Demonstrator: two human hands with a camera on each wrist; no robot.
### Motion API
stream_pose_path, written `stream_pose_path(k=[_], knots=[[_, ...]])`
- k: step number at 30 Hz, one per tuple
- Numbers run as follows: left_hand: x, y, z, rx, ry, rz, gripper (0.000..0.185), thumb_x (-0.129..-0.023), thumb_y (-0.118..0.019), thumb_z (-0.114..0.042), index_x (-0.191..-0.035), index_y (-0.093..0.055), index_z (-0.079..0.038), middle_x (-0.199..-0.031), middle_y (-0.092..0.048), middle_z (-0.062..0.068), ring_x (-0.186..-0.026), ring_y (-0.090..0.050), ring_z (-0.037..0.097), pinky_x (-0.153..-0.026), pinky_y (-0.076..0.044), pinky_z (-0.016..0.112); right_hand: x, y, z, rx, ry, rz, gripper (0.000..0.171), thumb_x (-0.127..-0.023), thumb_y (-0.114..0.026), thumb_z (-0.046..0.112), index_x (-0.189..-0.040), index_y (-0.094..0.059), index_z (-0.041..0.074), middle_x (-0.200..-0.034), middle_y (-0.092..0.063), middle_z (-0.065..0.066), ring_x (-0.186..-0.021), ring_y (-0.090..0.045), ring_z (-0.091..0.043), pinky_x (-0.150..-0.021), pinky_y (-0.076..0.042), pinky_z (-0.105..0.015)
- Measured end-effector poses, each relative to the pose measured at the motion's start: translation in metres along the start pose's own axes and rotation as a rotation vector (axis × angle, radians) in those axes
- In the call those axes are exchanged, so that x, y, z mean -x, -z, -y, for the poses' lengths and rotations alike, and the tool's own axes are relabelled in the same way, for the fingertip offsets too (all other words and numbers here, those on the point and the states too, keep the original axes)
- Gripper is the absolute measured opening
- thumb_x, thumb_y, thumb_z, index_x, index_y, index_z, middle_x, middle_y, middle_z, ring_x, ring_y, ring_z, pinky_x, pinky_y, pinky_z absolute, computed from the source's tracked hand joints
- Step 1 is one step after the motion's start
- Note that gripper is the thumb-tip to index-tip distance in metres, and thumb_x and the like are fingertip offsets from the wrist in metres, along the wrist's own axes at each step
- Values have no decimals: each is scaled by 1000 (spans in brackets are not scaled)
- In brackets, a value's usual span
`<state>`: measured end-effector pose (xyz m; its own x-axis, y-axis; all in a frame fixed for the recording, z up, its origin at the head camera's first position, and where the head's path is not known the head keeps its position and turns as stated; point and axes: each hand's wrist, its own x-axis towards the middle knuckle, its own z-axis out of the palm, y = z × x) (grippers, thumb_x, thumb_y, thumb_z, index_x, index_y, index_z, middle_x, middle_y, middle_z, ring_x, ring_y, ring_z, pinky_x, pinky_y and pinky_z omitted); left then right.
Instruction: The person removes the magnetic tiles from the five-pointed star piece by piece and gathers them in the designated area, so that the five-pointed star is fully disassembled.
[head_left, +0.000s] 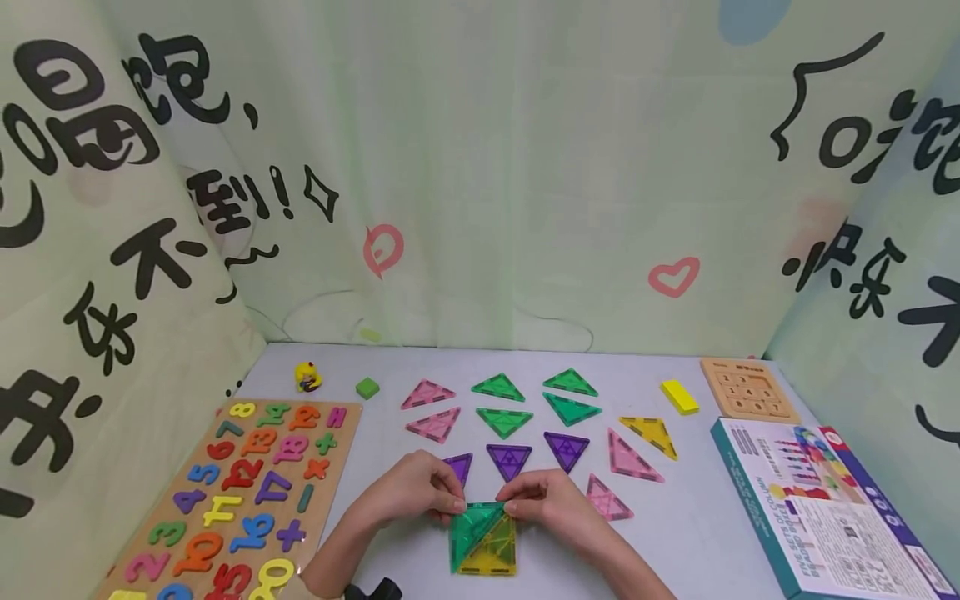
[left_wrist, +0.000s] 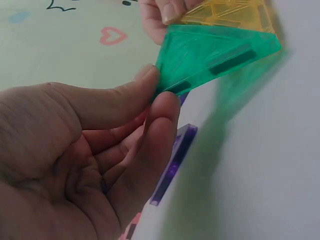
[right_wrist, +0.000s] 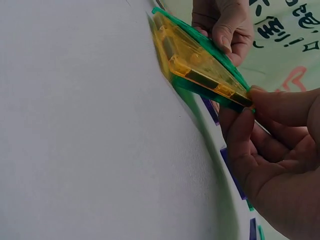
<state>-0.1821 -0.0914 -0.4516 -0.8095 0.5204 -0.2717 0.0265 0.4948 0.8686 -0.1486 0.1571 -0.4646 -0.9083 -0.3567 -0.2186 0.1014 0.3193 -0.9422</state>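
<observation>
Head view, lower centre: left hand [head_left: 416,492] and right hand [head_left: 551,500] close together, each pinching a top corner of green triangle tile [head_left: 472,533] over yellow tile [head_left: 491,554]. Bare white table [head_left: 690,525] lower right; number puzzle board [head_left: 247,492] lower left.

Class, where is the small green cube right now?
In the head view, the small green cube sits far left on the table, between the yellow duck and a pink triangle.

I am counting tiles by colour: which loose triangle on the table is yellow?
The yellow triangle at the right end, beside a pink one; the other loose triangles are pink, green or purple.
</observation>
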Motion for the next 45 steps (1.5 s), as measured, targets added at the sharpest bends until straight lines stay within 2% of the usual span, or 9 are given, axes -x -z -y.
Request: stream_pose_path(k=[9,13,18,25,32,37,40,42,45], knots=[[13,30,1,-47,-1,-66,8,-87,-75,-13,-84,-74,-6,-73,-68,0,-64,-60,10,-64,-55,27,1,-1,-1,-20,-17,21,21,-90,-70,15,-104,-74,0,-96,-74,-6,-79,-64,-12,-69,-54,-26],[22,55,10,-57,19,-186,8,-90,-71,-11,-87,-73,-4,-76,-67,2,-68,-59,12,-66,-55,28,1,-3,-2,-13,-15,43,20,-89,-70,14,-103,-74,0,-93,-74,-5,-78,-64,-12,-68,-54,-26],[31,73,20,-114,113,-370,5,-91,-70,-9,-90,-73,-6,-80,-65,4,-73,-58,16,-67,-52,27,1,-3,-1,-12,-23,53,20,-90,-70,14,-102,-73,-1,-89,-73,-3,-75,-63,-11,-66,-52,-24],[28,76,31,-309,229,-503,5,-90,-72,-13,-89,-73,-8,-81,-63,4,-76,-54,18,-65,-46,27,2,-4,-2,-13,-31,59,20,-90,-70,14,-102,-73,-1,-88,-72,-2,-75,-63,-11,-66,-52,-24],[23,74,34,-391,245,-583,4,-91,-69,-8,-93,-72,-7,-87,-65,6,-85,-54,22,-71,-49,32,1,-6,-1,-43,-29,47,21,-89,-71,15,-102,-73,-1,-88,-72,-2,-74,-62,-11,-65,-51,-24],[21,72,31,-394,243,-590,8,-92,-68,-9,-100,-71,-7,-88,-64,6,-85,-53,22,-71,-49,31,1,-6,0,-40,-33,27,21,-90,-71,16,-101,-73,-1,-87,-72,-2,-74,-62,-11,-66,-52,-24],[18,67,27,-345,186,-548,9,-92,-71,-13,-100,-72,-10,-88,-65,3,-82,-54,18,-70,-48,28,1,-7,1,-10,-23,-20,22,-90,-72,18,-101,-73,0,-87,-72,-2,-75,-60,-11,-65,-51,-23],[17,62,24,-292,124,-469,8,-91,-72,-16,-97,-73,-12,-87,-67,0,-79,-55,16,-68,-48,27,1,-7,2,5,-8,-63,22,-89,-73,20,-101,-73,1,-88,-72,-2,-76,-60,-11,-65,-52,-23],[15,51,17,-200,34,-266,7,-89,-74,-20,-92,-75,-14,-84,-69,-2,-75,-55,14,-65,-47,27,1,-7,4,-7,11,-128,23,-89,-73,20,-101,-73,0,-90,-73,-4,-78,-62,-12,-68,-54,-23]])
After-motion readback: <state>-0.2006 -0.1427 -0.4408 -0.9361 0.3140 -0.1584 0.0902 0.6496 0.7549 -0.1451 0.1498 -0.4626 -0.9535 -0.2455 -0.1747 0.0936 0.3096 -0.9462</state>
